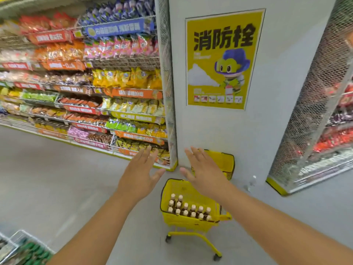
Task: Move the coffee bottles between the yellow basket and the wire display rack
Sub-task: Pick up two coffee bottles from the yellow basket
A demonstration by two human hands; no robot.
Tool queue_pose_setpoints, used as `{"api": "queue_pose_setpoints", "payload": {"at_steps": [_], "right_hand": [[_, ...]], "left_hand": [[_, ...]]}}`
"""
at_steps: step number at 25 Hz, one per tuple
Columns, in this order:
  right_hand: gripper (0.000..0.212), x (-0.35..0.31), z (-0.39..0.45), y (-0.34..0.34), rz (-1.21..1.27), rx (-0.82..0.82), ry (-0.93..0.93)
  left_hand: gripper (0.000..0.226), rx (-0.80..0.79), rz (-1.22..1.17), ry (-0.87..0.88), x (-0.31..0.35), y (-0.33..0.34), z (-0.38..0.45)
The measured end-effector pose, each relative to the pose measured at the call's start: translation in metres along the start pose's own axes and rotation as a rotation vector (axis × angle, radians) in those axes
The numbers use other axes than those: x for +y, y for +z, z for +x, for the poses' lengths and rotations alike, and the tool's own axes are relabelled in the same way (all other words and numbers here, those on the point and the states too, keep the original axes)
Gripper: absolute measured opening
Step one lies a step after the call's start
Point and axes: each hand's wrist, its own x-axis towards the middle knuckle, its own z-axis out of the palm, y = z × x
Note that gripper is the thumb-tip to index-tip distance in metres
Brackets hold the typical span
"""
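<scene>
Both hands (141,175) (204,173) hover open above the bottle-filled yellow basket (188,224).

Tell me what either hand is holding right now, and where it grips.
Nothing. The left hand and right hand are both open with fingers spread, above the yellow basket; the coffee bottles sit in it untouched.

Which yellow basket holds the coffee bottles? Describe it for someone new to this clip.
Start at the white pillar bearing the yellow poster. On the floor before it stands a wheeled yellow basket, nearer the camera than the stacked baskets against the pillar. Only it holds white-capped bottles.
</scene>
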Motion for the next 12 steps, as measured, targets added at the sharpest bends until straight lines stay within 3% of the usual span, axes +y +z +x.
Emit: {"api": "queue_pose_setpoints", "payload": {"at_steps": [6, 12], "right_hand": [[0.074, 0.084, 0.012, 0.013, 0.012, -0.039, 0.051], [0.079, 0.12, 0.075, 0.066, 0.06, -0.145, 0.117]], "left_hand": [[0.094, -0.089, -0.018, 0.058, 0.049, 0.058, 0.065], [0.101, -0.145, -0.047, 0.087, 0.009, 0.127, 0.13]]}}
